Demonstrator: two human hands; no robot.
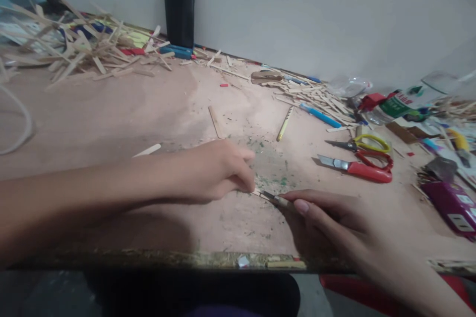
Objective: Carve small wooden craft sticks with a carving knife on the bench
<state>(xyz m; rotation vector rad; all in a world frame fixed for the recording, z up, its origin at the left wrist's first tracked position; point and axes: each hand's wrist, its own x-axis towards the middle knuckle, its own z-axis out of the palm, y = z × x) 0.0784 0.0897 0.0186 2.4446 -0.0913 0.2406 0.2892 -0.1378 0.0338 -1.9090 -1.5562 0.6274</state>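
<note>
My left hand (226, 171) rests low over the board, its fingers pinched on a thin wooden stick (256, 191) whose end pokes out to the right. Most of that stick is hidden under the fingers. In my right hand (334, 213) is a small craft knife (275, 198), gripped by its pale handle between thumb and forefinger. The dark blade points left and lies along the stick, close to my left fingertips. Beyond my left hand lies a flat wooden stick (215, 122), and another rounded stick end (148, 150) shows behind my left forearm.
At right lie a red-handled utility knife (357, 168), scissors (372, 146), a blue pen (320, 115) and a purple box (451, 205). A yellow pencil (285, 124) is farther back. Wooden sticks (85, 52) pile up at back left. A phone (179, 5) leans on the wall.
</note>
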